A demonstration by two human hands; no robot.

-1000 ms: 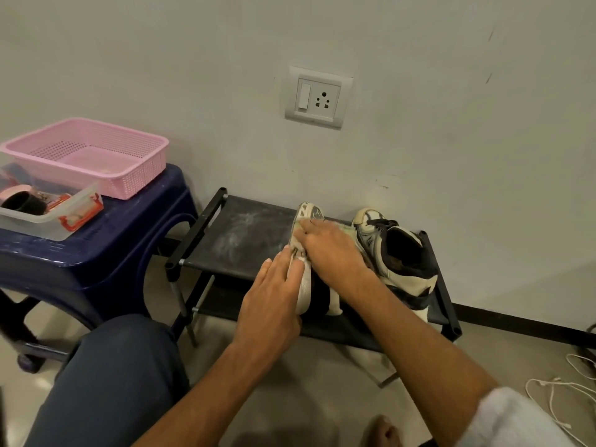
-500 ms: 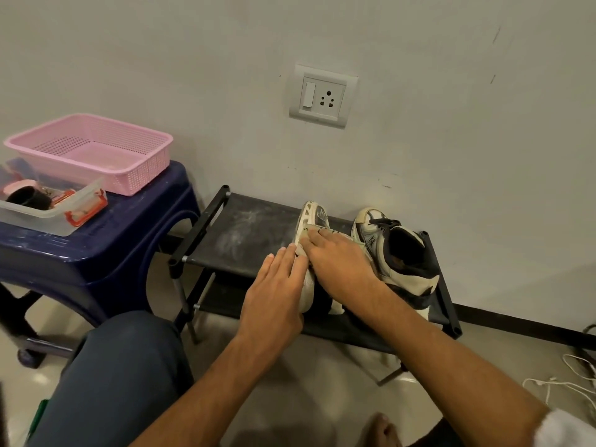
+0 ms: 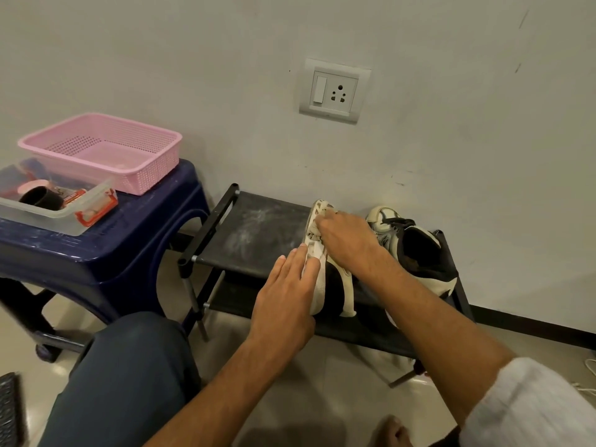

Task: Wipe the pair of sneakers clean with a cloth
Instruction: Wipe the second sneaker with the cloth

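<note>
Two white-and-black sneakers stand on a black shoe rack (image 3: 254, 233). The left sneaker (image 3: 314, 229) is tipped on its side with its patterned sole facing left. My left hand (image 3: 287, 295) lies flat against that sole near the heel and steadies it. My right hand (image 3: 348, 240) presses down on the shoe's upper near the toe. A pale cloth (image 3: 327, 210) peeks out under its fingertips, mostly hidden. The right sneaker (image 3: 416, 250) stands upright beside my right wrist, untouched.
A dark blue plastic stool (image 3: 129, 240) stands left of the rack, carrying a pink basket (image 3: 106, 150) and a clear container (image 3: 54, 204) with small items. The wall with a socket (image 3: 333, 91) is right behind the rack. My knee (image 3: 129, 382) is at lower left and white cables (image 3: 588, 366) lie at far right.
My right hand has slid with the cloth along the left sneaker toward its toe. My left hand has stayed pressed on the sole.
</note>
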